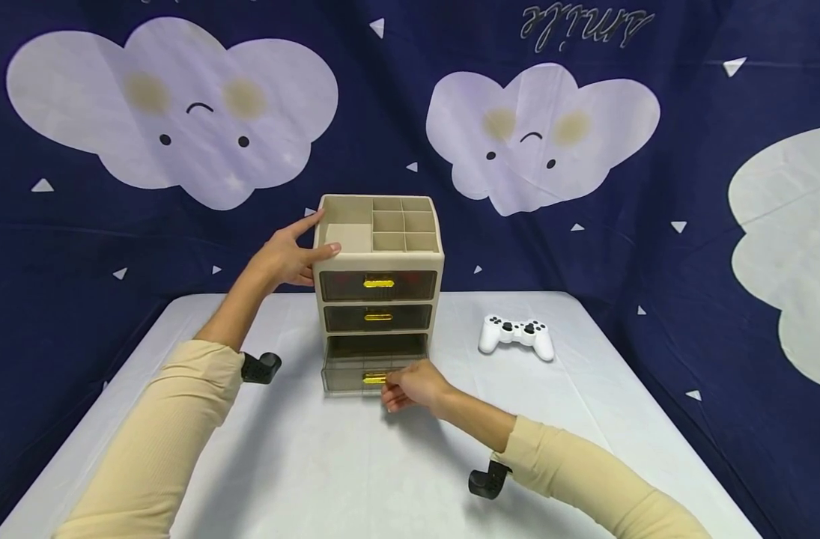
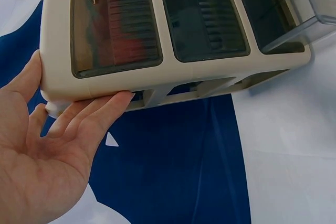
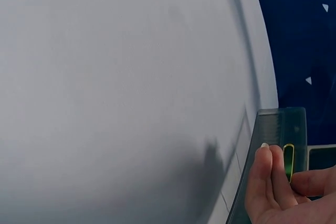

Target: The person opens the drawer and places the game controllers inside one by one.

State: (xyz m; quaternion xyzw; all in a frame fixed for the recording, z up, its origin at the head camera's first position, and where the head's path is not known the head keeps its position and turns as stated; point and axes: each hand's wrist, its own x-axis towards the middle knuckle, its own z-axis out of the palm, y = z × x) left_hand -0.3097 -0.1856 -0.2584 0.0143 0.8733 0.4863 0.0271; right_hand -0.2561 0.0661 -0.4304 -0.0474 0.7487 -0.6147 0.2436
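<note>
A beige drawer organizer (image 1: 383, 260) stands upright, with two upper drawers closed and its clear bottom drawer (image 1: 345, 380) pulled partway out. My left hand (image 1: 284, 258) rests on its upper left corner. The thumb lies over the top front rim, and fairly straight fingers (image 2: 100, 111) lie against the side wall. At the bottom drawer, my right hand (image 1: 415, 385) pinches the gold handle (image 3: 289, 162) between thumb and fingers. Dark items show dimly through the top drawer (image 2: 118, 24). No contents show in the pulled-out drawer.
To the organizer's right, a white game controller (image 1: 515, 337) lies on the white-covered table (image 1: 302, 464). A dark blue curtain (image 1: 383, 97) with cloud prints hangs behind the table. Divided compartments (image 1: 404, 223) form the organizer's top.
</note>
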